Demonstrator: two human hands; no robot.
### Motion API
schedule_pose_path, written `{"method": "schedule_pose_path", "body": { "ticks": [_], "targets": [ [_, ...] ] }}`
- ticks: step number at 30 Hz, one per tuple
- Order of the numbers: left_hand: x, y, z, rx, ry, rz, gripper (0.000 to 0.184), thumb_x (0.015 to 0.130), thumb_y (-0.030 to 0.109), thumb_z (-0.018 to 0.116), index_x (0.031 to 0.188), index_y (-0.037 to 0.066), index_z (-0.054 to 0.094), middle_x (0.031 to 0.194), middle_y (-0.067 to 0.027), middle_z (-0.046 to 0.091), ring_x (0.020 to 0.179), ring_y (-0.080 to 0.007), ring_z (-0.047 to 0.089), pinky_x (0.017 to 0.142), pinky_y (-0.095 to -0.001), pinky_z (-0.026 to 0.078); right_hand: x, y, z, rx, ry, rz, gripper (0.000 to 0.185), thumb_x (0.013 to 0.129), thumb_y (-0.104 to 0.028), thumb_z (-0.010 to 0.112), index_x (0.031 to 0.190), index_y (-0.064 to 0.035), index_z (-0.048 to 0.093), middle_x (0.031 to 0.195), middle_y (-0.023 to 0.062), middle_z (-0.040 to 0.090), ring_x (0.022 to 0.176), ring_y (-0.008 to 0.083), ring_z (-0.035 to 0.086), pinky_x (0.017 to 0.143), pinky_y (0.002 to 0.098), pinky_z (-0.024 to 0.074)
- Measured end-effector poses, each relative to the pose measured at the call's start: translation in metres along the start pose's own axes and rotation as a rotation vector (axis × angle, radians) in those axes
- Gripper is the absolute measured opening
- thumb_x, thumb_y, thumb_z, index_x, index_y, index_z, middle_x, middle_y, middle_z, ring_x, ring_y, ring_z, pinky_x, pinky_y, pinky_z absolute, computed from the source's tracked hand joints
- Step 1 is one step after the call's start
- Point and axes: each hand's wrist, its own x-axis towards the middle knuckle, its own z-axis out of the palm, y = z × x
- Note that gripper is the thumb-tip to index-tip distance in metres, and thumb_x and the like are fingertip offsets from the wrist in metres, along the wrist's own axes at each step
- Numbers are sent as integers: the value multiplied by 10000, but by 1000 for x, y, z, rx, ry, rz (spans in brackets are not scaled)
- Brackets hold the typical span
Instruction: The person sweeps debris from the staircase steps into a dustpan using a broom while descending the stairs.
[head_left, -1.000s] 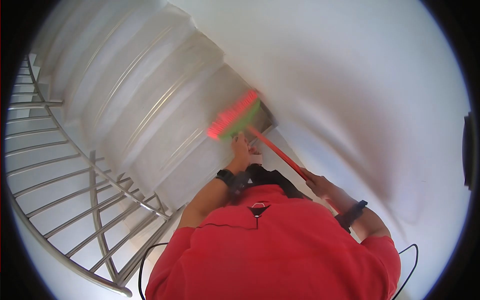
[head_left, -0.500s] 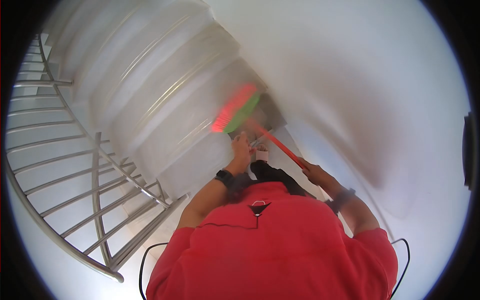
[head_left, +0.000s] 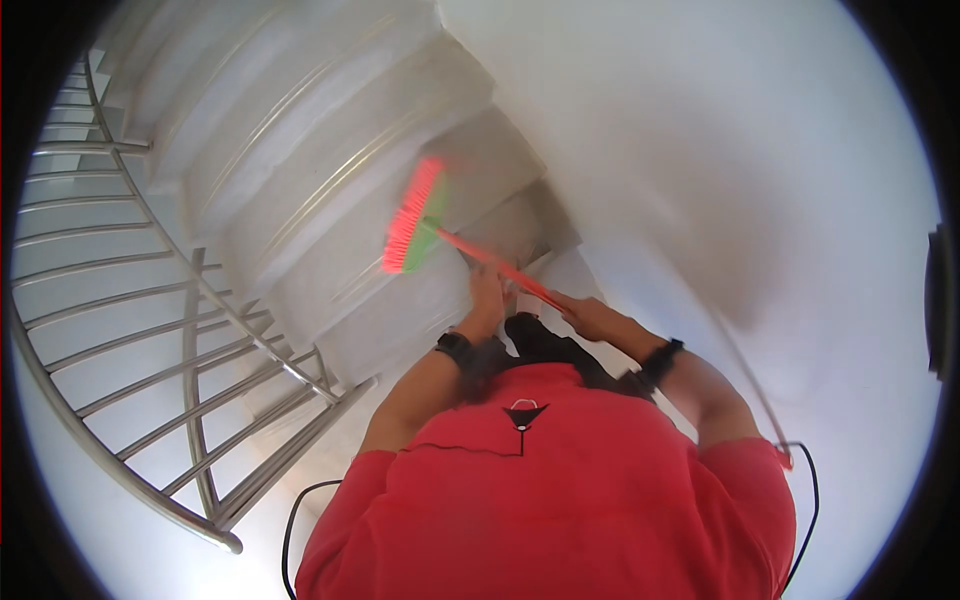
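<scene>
We observe one long-handled broom [head_left: 432, 222] in use over a curved staircase [head_left: 290, 260]. The right hand [head_left: 592, 318] is closed around the red handle [head_left: 500, 266], toward the wearer's end of its visible length. From this grip the handle runs obliquely up and to the left in the view, ending at the green broom head [head_left: 430, 232]. The red bristles [head_left: 407, 228] face the left side of the view, over the step surface — we cannot tell whether they touch it.

The left hand [head_left: 487, 293] is located below the handle, with its fingertips just beside the shaft. We cannot determine whether this hand grasps anything, nor whether it contacts the handle; the detail around its fingers is too small and soft.

A black wristwatch [head_left: 455, 346] is fitted on the left wrist, and a black band [head_left: 661, 361] on the right forearm near the wrist. The wearer's red shirt [head_left: 540, 490] occupies the lower centre. To the left we note a metal railing [head_left: 289, 369] following the stair edge; to the right, a smooth white wall [head_left: 720, 170] — partly shaded — adjoins the steps.
</scene>
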Motion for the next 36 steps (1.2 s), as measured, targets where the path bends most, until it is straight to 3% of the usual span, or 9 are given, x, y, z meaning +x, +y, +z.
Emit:
{"method": "schedule_pose_path", "body": {
  "ticks": [4,9,15,18,21,24,27,33,36],
  "targets": [
    [-4,5,0,44,35,3,228,819,306,479,699,133,392,551,27,368,455,-90,358,508,-325,409,10,6,3,22,-1,46,509,843,-193,411,1308,-239,208,851,247,558,786,387,549,710,432,426],
    [-1,3,2,40,33,18,232,814,312,489,701,130,399,550,26,364,448,-91,366,499,-334,415,-48,64,20,36,108,216,519,848,-193,402,1316,-253,185,872,248,561,822,394,545,737,446,425],
    [6,-1,1,31,28,31,219,796,321,509,751,116,444,591,8,400,429,-85,375,391,-270,422,-110,11,-18,18,-6,479,494,855,-188,363,1320,-195,196,888,271,555,847,422,530,755,453,412],
    [11,-2,-2,33,1,24,237,794,329,518,755,108,439,590,2,398,424,-90,372,380,-263,415,-118,21,-6,77,97,349,488,854,-191,370,1316,-209,214,901,261,558,845,420,529,772,445,405],
    [6,-1,-2,5,-5,17,260,793,338,524,770,95,434,588,-3,391,424,-96,374,371,-265,410,-84,40,12,121,251,118,492,854,-198,386,1315,-226,217,842,219,573,717,364,564,668,408,451],
    [3,2,1,-5,-1,20,278,793,344,528,781,86,426,586,-5,383,429,-104,379,372,-276,409,-49,8,-11,331,74,378,493,856,-204,393,1315,-241,218,724,155,545,539,238,532,515,352,455],
    [5,4,2,2,-13,5,283,793,347,533,781,86,422,596,-7,386,440,-110,386,391,-292,417,-56,12,-5,543,19,452,486,858,-196,384,1316,-245,230,620,85,468,449,138,439,407,277,403],
    [12,-1,2,17,-31,-12,289,790,353,541,778,90,425,603,-9,391,452,-114,396,422,-311,432,-127,-10,7,519,-8,479,482,869,-222,375,1320,-307,227,609,39,412,471,108,391,408,236,382],
    [9,4,8,23,-4,-13,295,796,368,524,710,110,408,550,15,350,450,-110,371,498,-361,440,-129,-20,-4,538,3,469,487,868,-202,359,1327,-259,208,567,15,375,436,113,371,406,241,383]
  ]
}}
